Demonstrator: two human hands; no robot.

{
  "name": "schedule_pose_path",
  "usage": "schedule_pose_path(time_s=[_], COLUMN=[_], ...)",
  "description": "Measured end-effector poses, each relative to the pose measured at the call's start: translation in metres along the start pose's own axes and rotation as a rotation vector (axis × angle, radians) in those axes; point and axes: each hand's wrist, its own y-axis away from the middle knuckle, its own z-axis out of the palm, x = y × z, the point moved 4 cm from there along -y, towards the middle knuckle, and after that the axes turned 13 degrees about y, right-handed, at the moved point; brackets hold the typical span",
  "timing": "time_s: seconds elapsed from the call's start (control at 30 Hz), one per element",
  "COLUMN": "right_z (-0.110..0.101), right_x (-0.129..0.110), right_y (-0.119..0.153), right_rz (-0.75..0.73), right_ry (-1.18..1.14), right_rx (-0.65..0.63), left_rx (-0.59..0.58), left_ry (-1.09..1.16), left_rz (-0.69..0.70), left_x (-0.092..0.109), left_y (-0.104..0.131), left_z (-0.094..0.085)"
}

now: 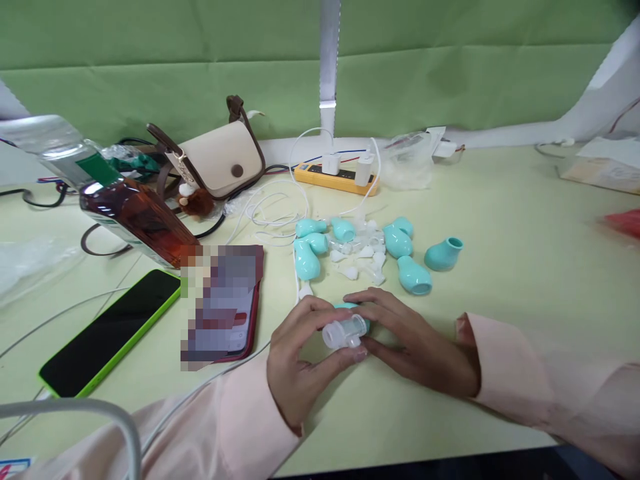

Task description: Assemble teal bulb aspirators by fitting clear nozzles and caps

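Observation:
Between the thumb and fingers of my left hand (305,360) is a clear plastic piece (343,332) with a round end and a small side stub. My right hand (407,337) closes around a teal bulb-shaped part (366,324), mostly hidden behind the clear piece and my fingers. The two parts meet or overlap; whether they are joined I cannot tell. Just beyond my hands lie small clear and white pieces (349,272), with several teal bulbs on both sides, among them one at the left (307,261) and one at the right (414,275). A teal bulb (443,255) stands farther right, its opening upward.
Left of my hands lie a red-cased phone (255,307) and a green-edged phone (115,333). A bottle of amber liquid (140,217) leans behind them. Farther back are a cream handbag (215,160), white cables and a yellow power strip (313,175). A grey tube (113,410) crosses the lower left.

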Motion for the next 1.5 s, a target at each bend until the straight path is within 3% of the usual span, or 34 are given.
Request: schedule_pose_path(time_s=[0.27, 0.47, 0.8, 1.1, 1.33, 1.5], right_z=[-0.018, -0.022, -0.019, -0.017, -0.017, -0.023], right_x=[0.003, -0.001, 0.002, 0.004, 0.004, -0.004], right_y=[0.007, 0.014, 0.011, 0.011, 0.01, 0.008], right_rz=[0.029, -0.215, -0.183, -0.119, -0.121, -0.184], right_ry=[-0.195, -0.351, -0.365, -0.412, -0.441, -0.358], right_rx=[0.337, 0.488, 0.406, 0.374, 0.315, 0.298], left_rx=[0.132, -0.054, -0.042, -0.171, -0.308, -0.253], left_ry=[0.129, -0.043, -0.196, -0.238, -0.216, -0.18], left_rz=[-0.058, -0.064, -0.048, -0.09, -0.172, -0.281], left_x=[-0.002, -0.002, 0.005, 0.001, -0.004, -0.004], left_y=[0.004, -0.001, -0.002, 0.0, 0.004, 0.004], left_z=[-0.003, 0.005, 0.003, 0.01, 0.014, 0.013])
